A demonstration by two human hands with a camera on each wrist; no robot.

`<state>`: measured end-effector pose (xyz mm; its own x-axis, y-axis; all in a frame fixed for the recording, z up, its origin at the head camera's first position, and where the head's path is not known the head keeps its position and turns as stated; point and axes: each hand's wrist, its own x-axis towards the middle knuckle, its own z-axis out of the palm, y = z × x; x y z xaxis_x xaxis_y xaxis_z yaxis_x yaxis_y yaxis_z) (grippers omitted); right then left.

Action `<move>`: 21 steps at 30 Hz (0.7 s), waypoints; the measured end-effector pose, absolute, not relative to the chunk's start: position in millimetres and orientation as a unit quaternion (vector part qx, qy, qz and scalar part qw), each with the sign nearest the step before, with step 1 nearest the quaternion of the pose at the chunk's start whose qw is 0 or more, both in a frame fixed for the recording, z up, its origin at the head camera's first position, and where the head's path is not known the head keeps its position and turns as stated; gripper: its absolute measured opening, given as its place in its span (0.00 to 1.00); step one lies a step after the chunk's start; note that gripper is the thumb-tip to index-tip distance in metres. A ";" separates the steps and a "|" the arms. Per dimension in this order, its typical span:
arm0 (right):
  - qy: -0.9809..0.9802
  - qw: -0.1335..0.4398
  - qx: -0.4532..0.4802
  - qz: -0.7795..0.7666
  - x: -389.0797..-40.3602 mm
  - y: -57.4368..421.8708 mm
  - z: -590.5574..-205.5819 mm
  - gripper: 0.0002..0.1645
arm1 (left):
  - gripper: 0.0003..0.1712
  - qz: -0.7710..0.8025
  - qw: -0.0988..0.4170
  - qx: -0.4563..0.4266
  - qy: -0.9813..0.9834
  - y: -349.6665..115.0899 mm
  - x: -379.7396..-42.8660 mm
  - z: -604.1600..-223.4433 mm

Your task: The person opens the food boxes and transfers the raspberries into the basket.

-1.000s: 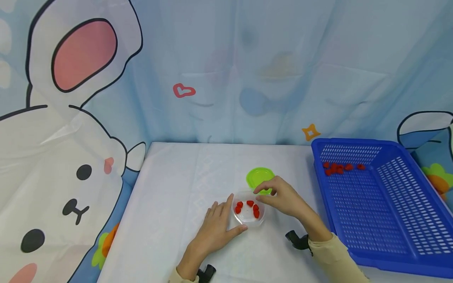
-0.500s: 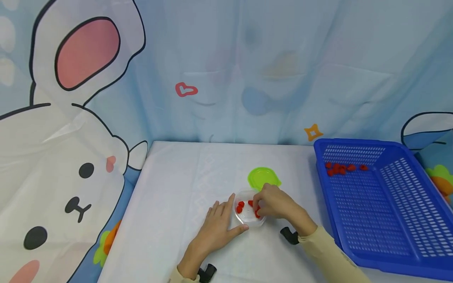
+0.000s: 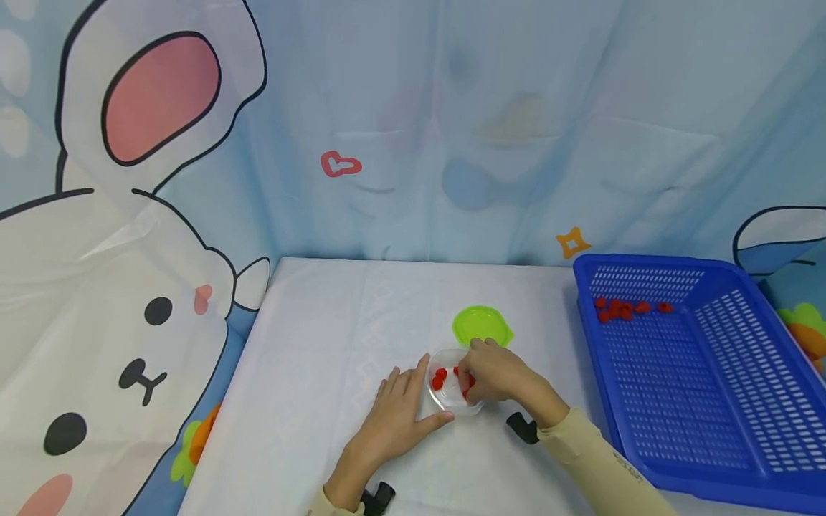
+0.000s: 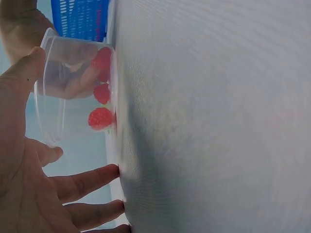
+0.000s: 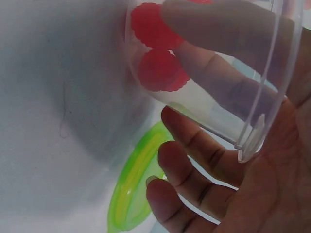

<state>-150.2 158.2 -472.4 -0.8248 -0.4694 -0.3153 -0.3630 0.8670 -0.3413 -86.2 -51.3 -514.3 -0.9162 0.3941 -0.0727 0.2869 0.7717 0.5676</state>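
Observation:
A clear plastic cup (image 3: pixel 445 403) stands upright on the white table, with several red raspberries (image 4: pixel 100 118) on its bottom. My left hand (image 3: pixel 390 412) rests beside it on the left; thumb and index finger touch the rim, while the other straight fingers reach down to the tablecloth. From the right, my right hand (image 3: pixel 493 373) dips thumb and index finger into the cup. In the right wrist view they pinch a raspberry (image 5: pixel 153 25), and a second raspberry (image 5: pixel 163 70) lies against the index finger. The right hand's other fingers stay outside the wall, loosely bent.
Behind the cup lies a bright green lid (image 3: pixel 480 324), close to the right hand's knuckles. On the right stands a large blue mesh basket (image 3: pixel 697 401) with several more raspberries (image 3: pixel 622 309) in its far left corner. A printed curtain (image 3: pixel 413 129) hangs behind the table.
My right hand has come down from above the cup's right rim into the cup, its thumb and index finger closing at the raspberries. The left hand has stayed in place.

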 end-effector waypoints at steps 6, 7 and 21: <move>0.939 0.184 -0.232 -0.176 -153.4 162.9 -476.8 0.16 | 0.59 0.284 0.096 0.179 0.937 -51.3 -86.6 -514.4; 0.936 0.178 -0.236 -0.191 -153.8 164.2 -478.0 0.15 | 0.59 0.284 0.096 0.179 0.937 -51.2 -86.5 -514.3; 0.867 0.114 -0.233 -0.425 -155.7 181.9 -497.4 0.07 | 0.57 0.283 0.081 0.187 0.937 -50.8 -85.8 -513.7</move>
